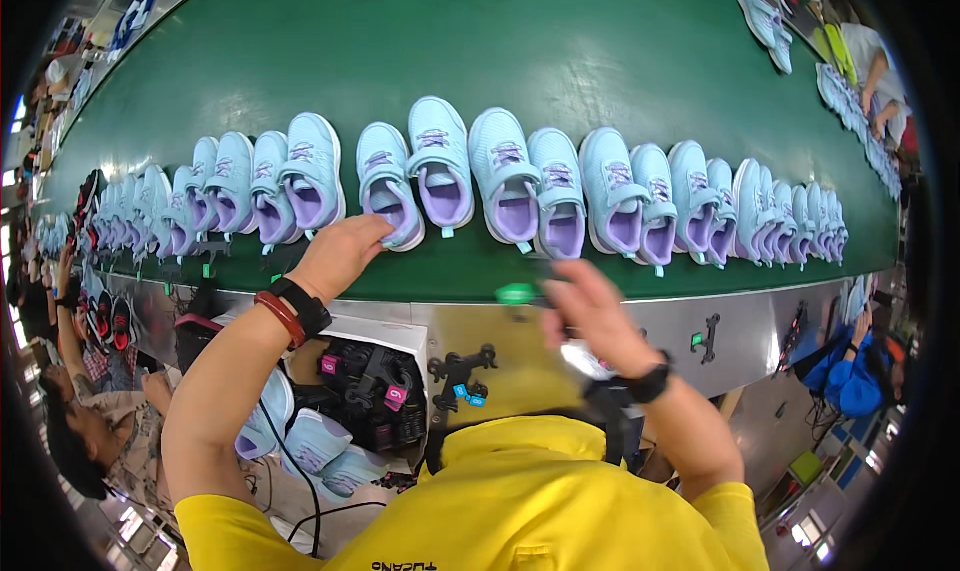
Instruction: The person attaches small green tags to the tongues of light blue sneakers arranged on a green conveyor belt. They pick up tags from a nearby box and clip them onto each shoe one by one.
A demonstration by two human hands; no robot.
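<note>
A long row of light-blue and lilac strap sneakers stands on the green table, heels toward me. My left hand has its closed fingertips at the heel of one light-blue sneaker, left of the middle. Beside it stands another sneaker, apart from my hand. Nearer me, by the metal edge, my right hand is closed on a black plastic shoe hanger with a green tag. Motion smears this hand and the hanger, so its exact shape is hard to see.
A white box of black hangers with pink tags sits below the green table. More hangers lie on the metal ledge. Light-blue sneakers are piled low at left. Other people work at both sides.
</note>
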